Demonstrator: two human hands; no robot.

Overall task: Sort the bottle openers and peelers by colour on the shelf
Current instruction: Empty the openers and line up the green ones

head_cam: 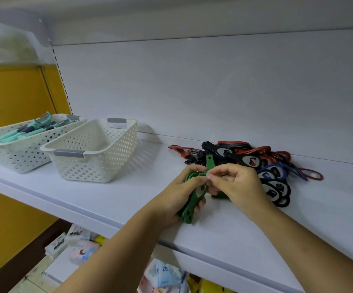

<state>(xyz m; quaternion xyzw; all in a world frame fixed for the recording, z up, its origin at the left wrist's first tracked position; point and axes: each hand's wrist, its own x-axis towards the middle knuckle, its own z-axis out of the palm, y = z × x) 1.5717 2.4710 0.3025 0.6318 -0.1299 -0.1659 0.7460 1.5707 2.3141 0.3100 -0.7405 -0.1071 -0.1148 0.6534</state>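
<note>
Green plastic bottle openers (189,205) stacked flat in left hand (176,199)

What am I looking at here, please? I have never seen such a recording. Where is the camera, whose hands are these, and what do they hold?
There is no machine here: a person works with two bare hands. The single picture comes from a camera worn on the person's head. It looks forward and down, so the arms enter from the bottom edge. The left hand grips a small stack of green bottle openers. The right hand pinches one more green opener at the top of that stack. Both hands are over a white shelf. Behind them lies a mixed pile of black, red and blue openers. To the left stand two white baskets. The farther basket holds teal peelers, and the nearer basket stands beside it.
</note>
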